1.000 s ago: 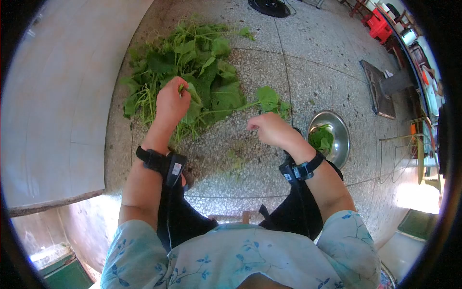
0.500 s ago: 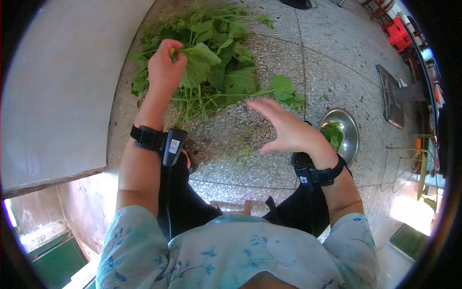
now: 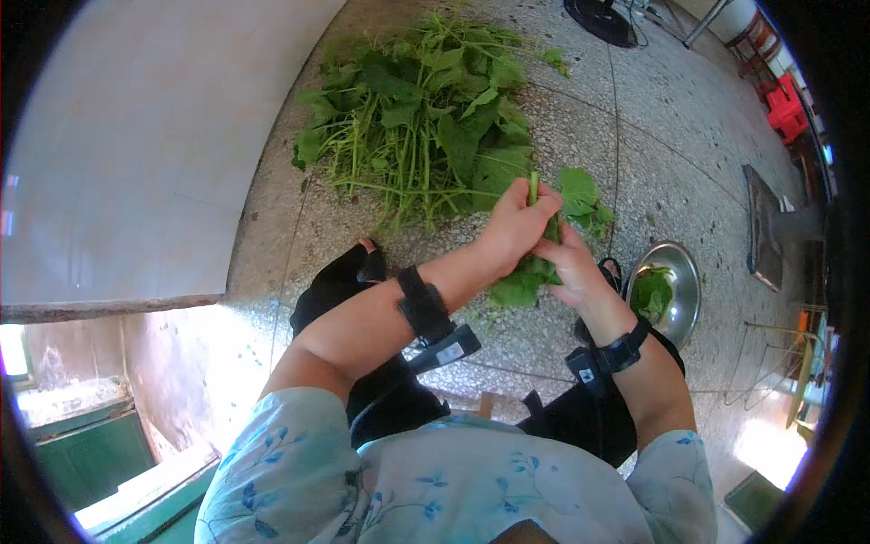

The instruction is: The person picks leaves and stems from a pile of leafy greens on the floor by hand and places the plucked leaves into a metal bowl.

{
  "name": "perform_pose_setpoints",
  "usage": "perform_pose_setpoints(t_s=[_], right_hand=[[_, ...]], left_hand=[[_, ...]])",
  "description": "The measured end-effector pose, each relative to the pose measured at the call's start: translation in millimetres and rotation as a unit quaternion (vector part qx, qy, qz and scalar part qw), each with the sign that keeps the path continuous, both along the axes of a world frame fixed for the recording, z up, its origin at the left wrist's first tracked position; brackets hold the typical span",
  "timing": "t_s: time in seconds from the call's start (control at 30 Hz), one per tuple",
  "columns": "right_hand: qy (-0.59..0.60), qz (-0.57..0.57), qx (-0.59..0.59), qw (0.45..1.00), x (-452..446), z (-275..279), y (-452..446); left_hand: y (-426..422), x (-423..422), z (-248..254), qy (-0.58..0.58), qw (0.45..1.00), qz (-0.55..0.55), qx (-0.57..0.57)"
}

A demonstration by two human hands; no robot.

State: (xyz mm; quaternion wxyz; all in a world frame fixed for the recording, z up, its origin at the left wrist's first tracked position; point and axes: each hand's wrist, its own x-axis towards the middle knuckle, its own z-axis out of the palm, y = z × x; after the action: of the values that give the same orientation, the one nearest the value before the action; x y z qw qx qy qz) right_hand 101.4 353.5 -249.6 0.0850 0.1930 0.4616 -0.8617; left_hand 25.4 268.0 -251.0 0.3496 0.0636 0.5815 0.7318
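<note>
My left hand [image 3: 515,228] is closed around a leafy green stem, whose cut end pokes up above the fingers. Its broad leaf [image 3: 520,285] hangs below, between my two hands. Close against it, my right hand [image 3: 578,267] is closed on the same leafy stem, with its fingertips partly hidden. Beyond my hands a large heap of leafy green stems [image 3: 417,118] lies on the speckled floor. One loose leaf [image 3: 578,190] rests just past my right hand. To the right stands a steel bowl [image 3: 691,295] with some green leaves [image 3: 651,292] inside.
A pale panel [image 3: 145,163] borders the floor on the left. A black round base [image 3: 600,22] stands at the back, and a red stool [image 3: 785,109] at the far right. A dark flat platform [image 3: 763,227] and a wire rack [image 3: 770,363] are along the right side.
My left hand has moved right from over the heap, bringing a leafy stem to my right hand. My right hand, open before, has closed on it. The view has shifted left.
</note>
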Motion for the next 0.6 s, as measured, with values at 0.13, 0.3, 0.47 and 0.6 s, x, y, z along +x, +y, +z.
perform_pose_setpoints(t_s=[0.13, 0.3, 0.47, 0.6], right_hand=[[-0.104, -0.051, -0.046, 0.992, 1.1, -11.1, 3.5], [-0.134, -0.029, 0.094, 0.986, 14.6, -31.3, 10.9], [-0.202, -0.104, 0.001, 0.974, 48.0, -46.3, 68.6], [-0.244, -0.271, 0.161, 0.917, 104.0, -76.5, 143.2]], left_hand=[[-1.7, 9.3, -22.8, 0.255, 0.960, -0.065, -0.091], [-9.1, 27.0, -33.9, 0.360, 0.903, -0.155, -0.177], [-19.4, 13.7, -48.5, 0.333, 0.910, -0.185, -0.164], [-30.7, -6.8, -53.1, 0.281, 0.887, -0.278, -0.237]])
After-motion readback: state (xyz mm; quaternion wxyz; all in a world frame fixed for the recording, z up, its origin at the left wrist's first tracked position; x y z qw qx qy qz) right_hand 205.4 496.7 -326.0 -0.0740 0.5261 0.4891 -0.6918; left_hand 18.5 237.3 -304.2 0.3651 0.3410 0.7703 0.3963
